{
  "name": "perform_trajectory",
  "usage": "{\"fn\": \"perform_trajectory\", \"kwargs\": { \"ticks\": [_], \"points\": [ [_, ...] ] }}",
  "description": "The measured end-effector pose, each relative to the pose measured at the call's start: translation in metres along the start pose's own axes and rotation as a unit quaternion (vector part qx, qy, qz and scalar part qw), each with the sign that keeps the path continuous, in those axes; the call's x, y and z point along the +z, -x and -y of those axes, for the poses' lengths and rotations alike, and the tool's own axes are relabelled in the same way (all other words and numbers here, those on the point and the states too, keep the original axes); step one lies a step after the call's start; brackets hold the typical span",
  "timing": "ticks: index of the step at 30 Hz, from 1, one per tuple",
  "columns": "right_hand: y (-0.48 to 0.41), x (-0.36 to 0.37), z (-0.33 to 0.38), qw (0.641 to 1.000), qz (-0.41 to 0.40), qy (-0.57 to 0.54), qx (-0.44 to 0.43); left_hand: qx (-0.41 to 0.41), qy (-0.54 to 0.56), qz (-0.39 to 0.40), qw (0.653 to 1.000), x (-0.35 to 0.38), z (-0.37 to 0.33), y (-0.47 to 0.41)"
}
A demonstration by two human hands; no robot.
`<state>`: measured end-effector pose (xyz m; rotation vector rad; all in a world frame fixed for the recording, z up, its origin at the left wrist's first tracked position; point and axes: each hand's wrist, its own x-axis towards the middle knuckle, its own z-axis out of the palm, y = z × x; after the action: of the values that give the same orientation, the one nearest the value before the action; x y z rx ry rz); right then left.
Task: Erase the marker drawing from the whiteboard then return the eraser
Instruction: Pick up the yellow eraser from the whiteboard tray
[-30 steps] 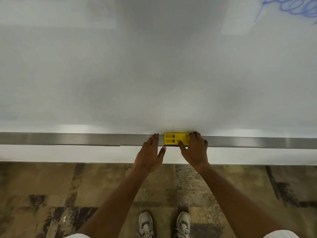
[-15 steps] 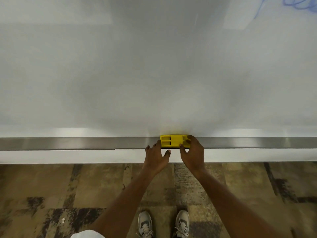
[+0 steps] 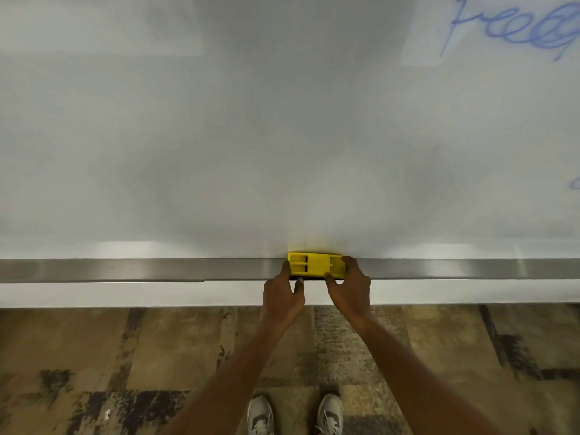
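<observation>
A yellow eraser (image 3: 317,264) lies on the metal tray (image 3: 125,270) under the whiteboard (image 3: 251,136). My right hand (image 3: 350,288) grips the eraser's right end, fingers over the far side and thumb on the near edge. My left hand (image 3: 284,293) pinches its left end with a finger at the corner and the thumb under the near edge. Blue marker scribble (image 3: 521,29) sits at the board's top right, and a small blue mark (image 3: 575,183) shows at the right edge.
Below the tray runs a white wall strip (image 3: 125,295), then patterned brown carpet (image 3: 94,372). My two grey shoes (image 3: 295,414) stand close to the wall beneath my arms.
Both hands have closed in on the eraser's ends; the left thumb has moved under its near edge. The view has tilted up, showing more of the blue scribble.
</observation>
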<state>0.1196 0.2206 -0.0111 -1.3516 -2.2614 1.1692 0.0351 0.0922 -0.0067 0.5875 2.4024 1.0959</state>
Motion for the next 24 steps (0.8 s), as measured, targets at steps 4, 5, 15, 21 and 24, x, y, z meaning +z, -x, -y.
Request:
{"fn": "perform_trajectory", "kwargs": {
  "ticks": [4, 5, 15, 21, 24],
  "points": [
    [0.011, -0.013, 0.009, 0.998, -0.020, -0.047, -0.045, 0.015, 0.028, -0.073, 0.997, -0.013, -0.016, 0.007],
    [0.013, -0.017, 0.012, 0.996, -0.026, -0.056, -0.058, 0.013, 0.033, -0.087, 0.996, -0.017, -0.021, 0.008],
    [0.037, -0.069, 0.057, 0.976, -0.044, -0.128, -0.173, 0.026, 0.131, -0.142, 0.981, -0.070, -0.065, 0.026],
    [0.048, -0.110, 0.089, 0.956, -0.062, -0.114, -0.262, 0.070, 0.186, -0.156, 0.968, -0.107, -0.101, 0.046],
    [0.053, -0.141, 0.115, 0.946, -0.083, -0.093, -0.299, 0.121, 0.207, -0.171, 0.956, -0.128, -0.128, 0.056]
  ]
}}
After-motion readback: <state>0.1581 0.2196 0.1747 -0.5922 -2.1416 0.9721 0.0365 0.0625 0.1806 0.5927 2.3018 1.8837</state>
